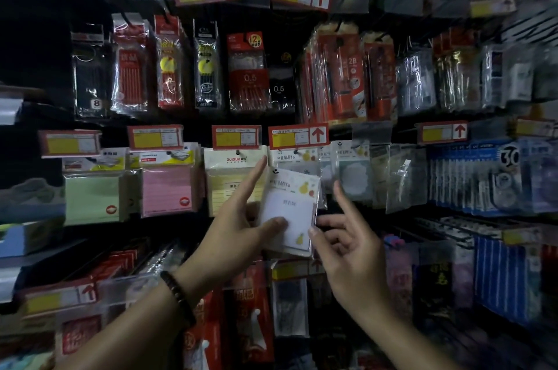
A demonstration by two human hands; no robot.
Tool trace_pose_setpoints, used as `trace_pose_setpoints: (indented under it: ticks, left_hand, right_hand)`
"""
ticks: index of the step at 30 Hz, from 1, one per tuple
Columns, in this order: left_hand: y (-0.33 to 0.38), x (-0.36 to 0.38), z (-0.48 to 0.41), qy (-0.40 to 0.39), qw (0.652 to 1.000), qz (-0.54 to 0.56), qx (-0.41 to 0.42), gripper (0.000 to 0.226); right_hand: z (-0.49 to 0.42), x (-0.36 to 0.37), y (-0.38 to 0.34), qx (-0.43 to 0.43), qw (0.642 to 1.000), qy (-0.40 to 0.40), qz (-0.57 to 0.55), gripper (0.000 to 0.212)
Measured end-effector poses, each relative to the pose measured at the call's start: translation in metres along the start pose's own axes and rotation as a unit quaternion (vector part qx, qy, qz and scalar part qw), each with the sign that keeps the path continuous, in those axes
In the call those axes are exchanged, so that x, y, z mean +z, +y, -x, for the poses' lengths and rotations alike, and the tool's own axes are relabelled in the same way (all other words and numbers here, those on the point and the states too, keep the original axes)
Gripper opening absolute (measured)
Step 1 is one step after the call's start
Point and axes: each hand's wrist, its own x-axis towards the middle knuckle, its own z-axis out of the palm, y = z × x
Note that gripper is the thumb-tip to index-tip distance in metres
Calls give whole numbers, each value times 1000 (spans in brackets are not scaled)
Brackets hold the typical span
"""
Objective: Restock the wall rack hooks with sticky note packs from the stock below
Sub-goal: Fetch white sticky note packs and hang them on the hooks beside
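A white sticky note pack point(294, 206) with pear prints and a "BE HAPPY" header is tilted just below its hook point(297, 152) on the wall rack. My left hand point(238, 218) holds it, thumb on the front, fingers behind, index finger stretched up toward the hook row. At the pack's lower right edge, my right hand point(347, 233) pinches it with thumb and a fingertip, its index finger raised. A matching "BE HAPPY" pack point(290, 158) hangs on the hook behind.
Green point(93, 197), pink point(167, 188) and yellow ZUIXUA point(229, 179) note packs hang to the left, under red-and-yellow price tags point(297, 135). Pen and refill packs fill the row above. Clear-bagged notes and blue correction tape packs point(477, 176) hang to the right. More packaged stock hangs below.
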Motion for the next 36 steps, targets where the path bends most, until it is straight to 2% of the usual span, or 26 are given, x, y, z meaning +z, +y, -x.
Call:
trace_pose_setpoints:
  ticks: [4,8,10,17,30,36]
  left_hand:
    - [-7,8,-6,16,999,-29,15,91]
    - [-12,7,-12,63,982,-174,44,69]
    - [-15,4,-13,71,981,-178,34,63]
    - [-19,4,-27,49,959,-271,69,64]
    - [-28,7,-36,65,956,-275,71,69]
    - [-32,9,-38,54,954,-288,55,69]
  right_hand:
    - [-11,4,6,35,999,-11,-30,49]
    - [-32,3,14,52,996,11,-65,45]
    - [-42,2,20,45,997,23,-56,45]
    - [-64,13,30,10,997,49,-51,45]
    - [-82,14,35,7,999,48,-2,44]
    - [-83,10,36,0,995,46,89,42]
